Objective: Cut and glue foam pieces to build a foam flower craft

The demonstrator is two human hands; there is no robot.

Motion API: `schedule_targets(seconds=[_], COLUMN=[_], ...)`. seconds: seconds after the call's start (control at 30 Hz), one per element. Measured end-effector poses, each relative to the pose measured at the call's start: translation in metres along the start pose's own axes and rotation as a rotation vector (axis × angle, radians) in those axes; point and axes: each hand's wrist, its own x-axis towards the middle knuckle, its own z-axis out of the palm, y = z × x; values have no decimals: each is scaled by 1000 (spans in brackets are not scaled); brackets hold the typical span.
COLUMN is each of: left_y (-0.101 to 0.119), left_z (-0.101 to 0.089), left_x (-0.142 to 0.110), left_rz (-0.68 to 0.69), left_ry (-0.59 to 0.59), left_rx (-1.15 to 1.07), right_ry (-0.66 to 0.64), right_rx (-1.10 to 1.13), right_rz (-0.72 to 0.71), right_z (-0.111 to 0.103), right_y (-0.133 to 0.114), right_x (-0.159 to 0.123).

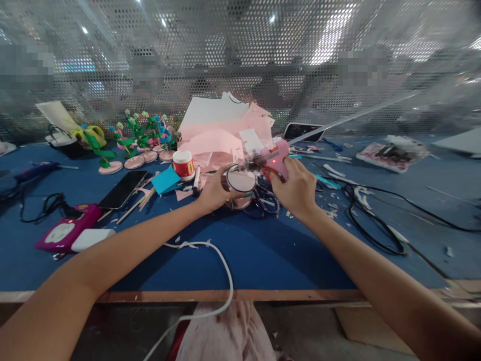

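My left hand [215, 193] is closed round the side of a round pale piece with a dark rim [241, 180]; what it is made of I cannot tell. In my right hand [296, 188] is a pink hot glue gun [277, 158], its small light glowing red and a long clear glue stick [349, 120] jutting from the back. The gun's nozzle end is above the round piece's far edge; whether they touch is unclear. Below and right of the piece lie blue-handled scissors [267, 203], partly hidden.
Pink and white paper sheets [212, 128] are piled behind my hands. To the left stand a red-and-white tub [183, 165], several small paper plants on round bases [134, 161], a phone [123, 189] and a purple power strip [69, 228]. A black cable [370, 240] loops at right.
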Motion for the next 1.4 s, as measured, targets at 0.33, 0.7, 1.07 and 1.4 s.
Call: schedule_targets(seconds=[0.33, 0.7, 1.07, 1.4], left_y=[-11, -5, -1, -3], left_z=[-2, -1, 0, 0], left_x=[3, 2, 2, 3], left_rz=[87, 12, -1, 7], left_ry=[30, -15, -3, 29], left_rx=[23, 28, -27, -147], right_ry=[-15, -10, -41, -47], right_rx=[16, 1, 64, 55], right_rz=[-18, 1, 8, -3], right_z=[-2, -1, -4, -6], right_y=[-1, -1, -3, -5], right_x=[0, 0, 1, 2])
